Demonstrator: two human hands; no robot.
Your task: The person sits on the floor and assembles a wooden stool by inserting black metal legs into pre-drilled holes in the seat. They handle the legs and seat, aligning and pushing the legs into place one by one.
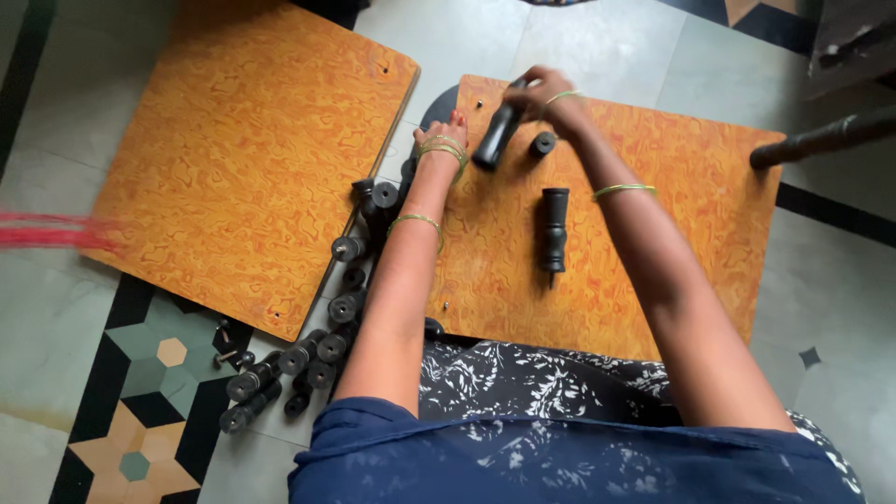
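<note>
Right hand (539,93) is closed round the top end of a black turned leg (496,136), a ribbed cylinder held tilted over the far edge of the near orange board (691,187), w/ its lower end close to the left wrist. Left hand (446,131) lies on the board's far-left corner, next to that lower end; fingers look curled down but whether it grips anything can't be told, the wrist & bangles hide it. Board lies flat on the tiled floor (579,42) across the person's lap side. Judging from this, the step in hand is fitting a leg to the board: leg is up off the surface, not yet seated. A 2nd identical leg (555,230) lies on its side mid-board w/ its bolt end toward the person, and a short black foot (542,144) stands just beside the held leg. Next move likely calls for bringing the held leg upright over a hole near that corner, lining its bolt w/ the hole, then turning w/ the right hand while the left steadies the board. A second orange board (243,159) lies to the left, apart from the first; in the gap & along its near edge sits a heap of spare black legs (317,350), plus a few loose screws (224,350) on the patterned tiles.
</note>
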